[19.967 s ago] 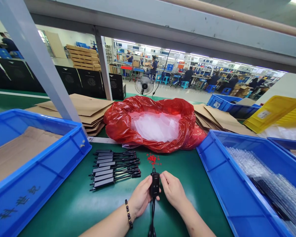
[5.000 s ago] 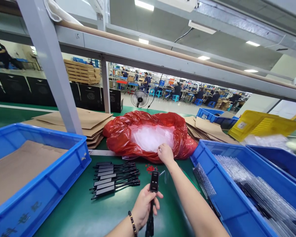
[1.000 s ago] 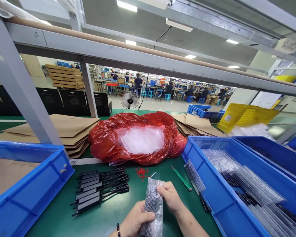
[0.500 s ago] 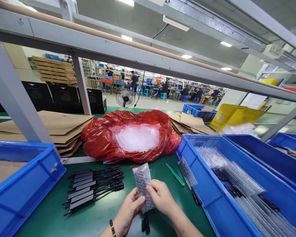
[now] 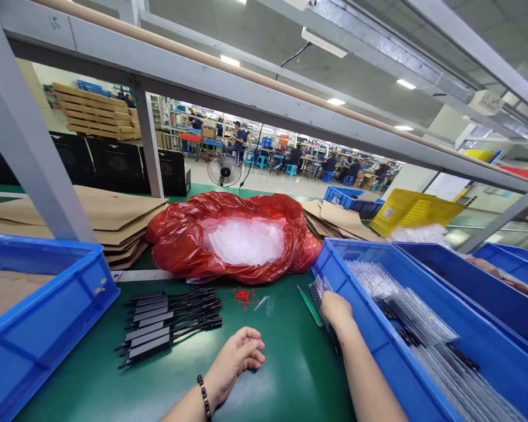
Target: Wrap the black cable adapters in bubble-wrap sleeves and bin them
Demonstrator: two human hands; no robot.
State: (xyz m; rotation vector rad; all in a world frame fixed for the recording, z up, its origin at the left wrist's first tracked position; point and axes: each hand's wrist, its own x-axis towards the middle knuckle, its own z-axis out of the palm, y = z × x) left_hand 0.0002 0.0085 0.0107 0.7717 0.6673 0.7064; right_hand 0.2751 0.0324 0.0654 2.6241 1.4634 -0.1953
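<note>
My left hand rests over the green table with its fingers loosely curled and apart, holding nothing. My right hand is closed at a bubble-wrap pouch against the near wall of the blue bin; its fingertips are mostly hidden. Dark cable ends show below that hand. To the left, several black devices with cables lie in a row. Small red rings and clear plastic bits lie in front of my left hand. A green cutter knife lies just left of my right hand.
A red plastic bag of clear pouches stands at the back between cardboard sheets. Another blue bin is at left. Bubble-wrapped packs fill the right bin. Another person's hand shows farther right. A metal frame crosses above.
My right hand has moved right with the wrapped pack, from the middle to the bin's side. My left hand has let go of it. The red rings are now uncovered.
</note>
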